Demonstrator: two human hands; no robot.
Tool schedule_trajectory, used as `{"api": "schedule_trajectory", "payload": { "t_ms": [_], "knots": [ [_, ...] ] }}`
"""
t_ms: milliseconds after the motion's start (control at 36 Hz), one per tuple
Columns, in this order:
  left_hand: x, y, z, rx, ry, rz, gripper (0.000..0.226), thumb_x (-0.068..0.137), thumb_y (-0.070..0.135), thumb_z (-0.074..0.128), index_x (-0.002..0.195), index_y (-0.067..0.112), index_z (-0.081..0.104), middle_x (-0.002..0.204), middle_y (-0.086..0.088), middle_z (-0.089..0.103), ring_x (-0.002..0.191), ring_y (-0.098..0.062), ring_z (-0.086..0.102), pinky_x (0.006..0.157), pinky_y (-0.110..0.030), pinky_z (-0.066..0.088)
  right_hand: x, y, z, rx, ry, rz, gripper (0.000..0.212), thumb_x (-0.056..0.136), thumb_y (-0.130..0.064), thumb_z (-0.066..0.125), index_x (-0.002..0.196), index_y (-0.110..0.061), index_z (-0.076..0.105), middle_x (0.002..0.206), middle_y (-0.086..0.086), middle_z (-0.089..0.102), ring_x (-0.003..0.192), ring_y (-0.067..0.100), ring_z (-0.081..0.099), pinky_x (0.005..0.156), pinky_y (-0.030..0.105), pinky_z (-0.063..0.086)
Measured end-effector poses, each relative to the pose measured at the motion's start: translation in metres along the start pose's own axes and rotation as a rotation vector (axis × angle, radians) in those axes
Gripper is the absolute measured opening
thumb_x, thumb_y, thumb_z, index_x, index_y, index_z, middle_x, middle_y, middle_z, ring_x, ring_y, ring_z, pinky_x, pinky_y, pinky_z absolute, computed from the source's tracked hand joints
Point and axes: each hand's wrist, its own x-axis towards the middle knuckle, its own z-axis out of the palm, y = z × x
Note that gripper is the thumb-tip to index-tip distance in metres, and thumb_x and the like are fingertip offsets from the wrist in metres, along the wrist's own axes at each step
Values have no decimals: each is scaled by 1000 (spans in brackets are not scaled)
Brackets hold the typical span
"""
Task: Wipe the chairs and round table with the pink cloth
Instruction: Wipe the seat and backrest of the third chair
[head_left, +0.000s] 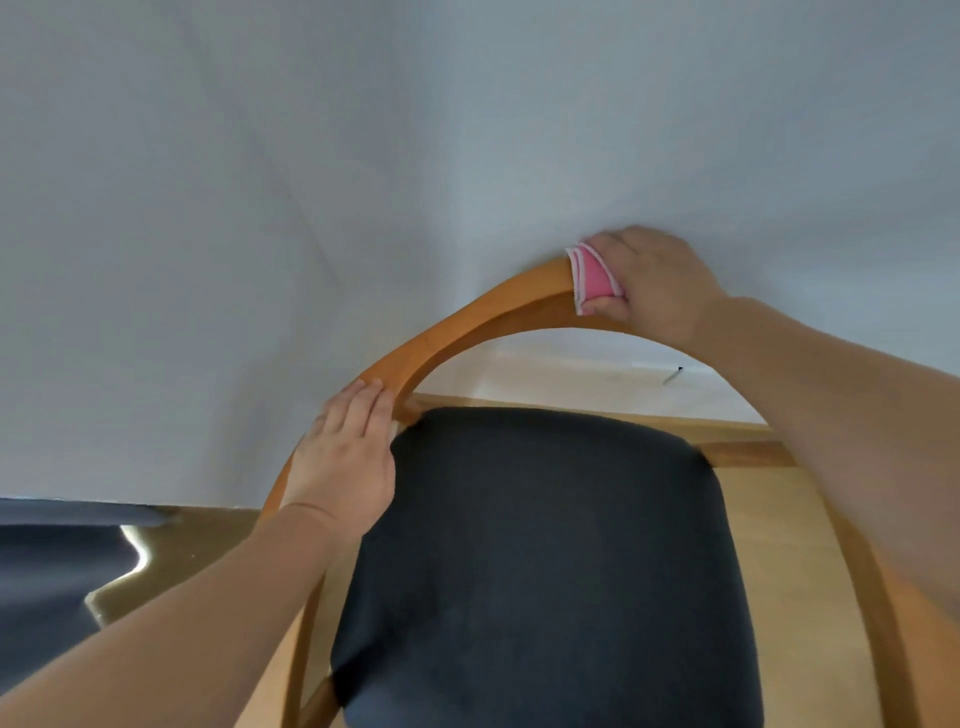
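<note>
Smooth glossy wood chair frame (441, 338), matt dark cloth seat (545, 545), soft pink cloth (592, 278)

Chair (467, 322) standing before a wall (311, 156), its curved top rail arching over the seat cushion (545, 545). Left hand (343, 457) rests flat on the rail's left side; right hand (654, 280) grips the cloth (592, 275) on the rail's crest, further right. Floor (763, 493) lies beneath.
</note>
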Motion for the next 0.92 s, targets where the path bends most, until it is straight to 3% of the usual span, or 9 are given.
{"api": "schedule_trajectory", "payload": {
  "t_ms": [56,250,472,917],
  "knots": [
    [12,11,-10,-34,13,-2,56,91,25,42,144,9,31,144,-10,36,134,-29,31,112,-43,27,0,1,3,1,5,-16,77,85,-56,60,146,-15,34,135,15,51,120,36,49,101,45,41],
    [89,91,-38,-135,107,291,72,92,15,39,151,13,-2,159,-2,-5,145,-17,-6,115,-29,-7,0,4,5,-35,37,-43,72,88,-64,50,145,-23,34,135,7,51,120,31,48,102,43,39],
    [112,131,-31,-212,-2,250,92,86,7,47,146,16,-21,155,-1,-24,141,-13,-22,114,-30,-11,2,10,11,-37,52,-83,70,89,-62,48,146,-23,32,137,7,49,122,30,47,103,43,38],
    [108,128,-34,-231,-30,232,94,85,8,51,147,20,-19,154,4,-26,141,-10,-23,116,-29,-9,-19,29,21,74,119,18,74,88,-60,54,148,-23,30,138,8,50,122,30,47,100,42,41]
  ]
}}
